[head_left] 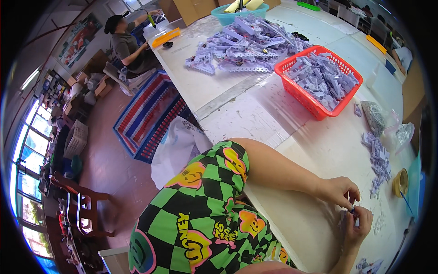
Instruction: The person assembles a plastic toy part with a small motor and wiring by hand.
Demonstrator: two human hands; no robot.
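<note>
My left hand [338,191] reaches across the table with its fingers bent in a pinch. Just below it, my right hand [357,227] is closed, thumb and fingers pressed together. Their fingertips meet at a small dark and pale piece [351,210], mostly covered by the fingers, so its kind does not show. Beside the hands, small pale bits [378,223] are scattered on the table. A row of small grey-lilac plastic parts [377,157] lies beyond them, near a round tan pot [400,182] with a thin blue stick in it.
A red basket [315,114] full of grey plastic parts stands farther up the table [246,114]. Behind it lies a large heap of similar parts [246,45]. Clear bags [374,118] sit at the right. Left of the table are a striped crate [146,109] and a seated person [127,43].
</note>
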